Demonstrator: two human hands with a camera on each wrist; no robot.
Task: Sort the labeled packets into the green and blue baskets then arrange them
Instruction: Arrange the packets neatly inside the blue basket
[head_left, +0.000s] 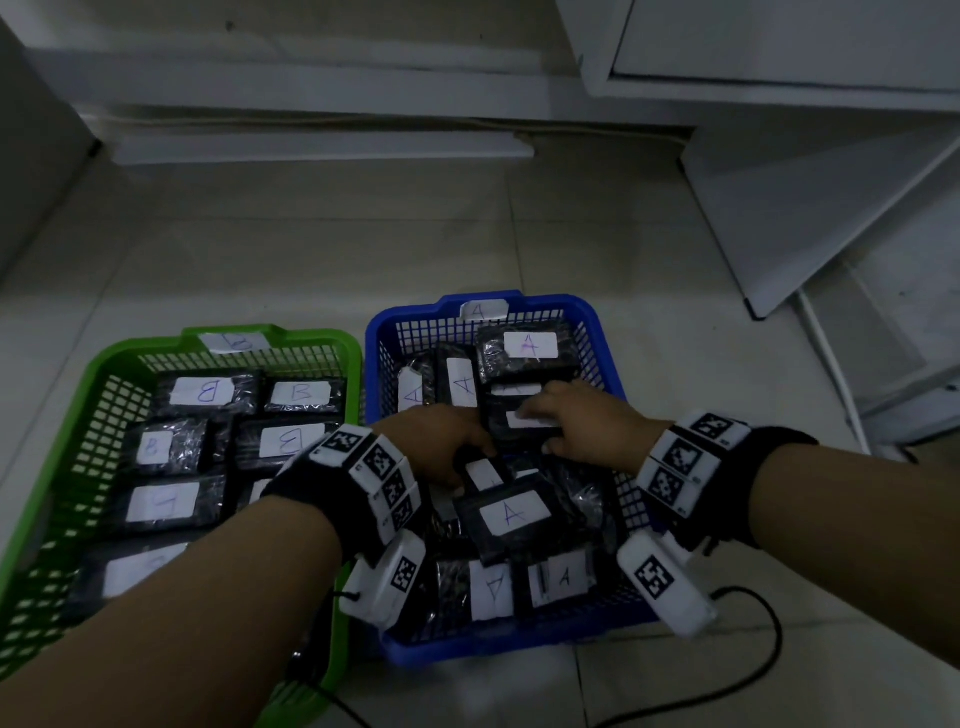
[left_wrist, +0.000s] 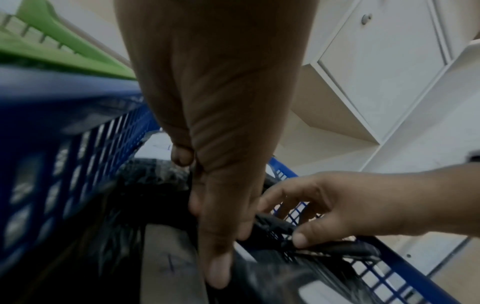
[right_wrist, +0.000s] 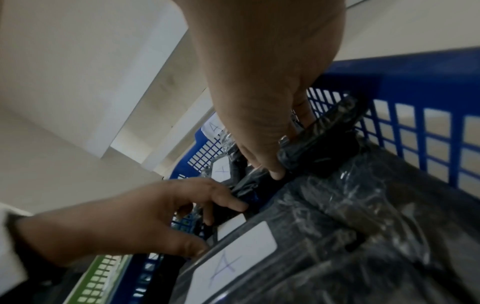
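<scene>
Reaching into blue basket (head_left: 597, 332): left hand (head_left: 436, 441) fingers pinch one A packet (head_left: 485, 475), right hand (head_left: 587, 421) fingers grip another packet (head_left: 524, 423).

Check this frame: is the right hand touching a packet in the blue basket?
Touching. The right wrist view shows the right hand with thumb and fingers gripping a black packet inside the blue basket.

Two baskets sit side by side on the floor: a green basket (head_left: 93, 374) on the left and a blue basket (head_left: 597, 322) on the right. In the green one, seven B packets (head_left: 202, 392) can be counted, though the left arm hides part of the near side. In the blue one, about eight A packets (head_left: 527, 347) show, some partly under the hands. Two hands are in the blue basket, the left hand (head_left: 436, 441) and the right hand (head_left: 592, 423). Each basket carries one label on its far rim.
</scene>
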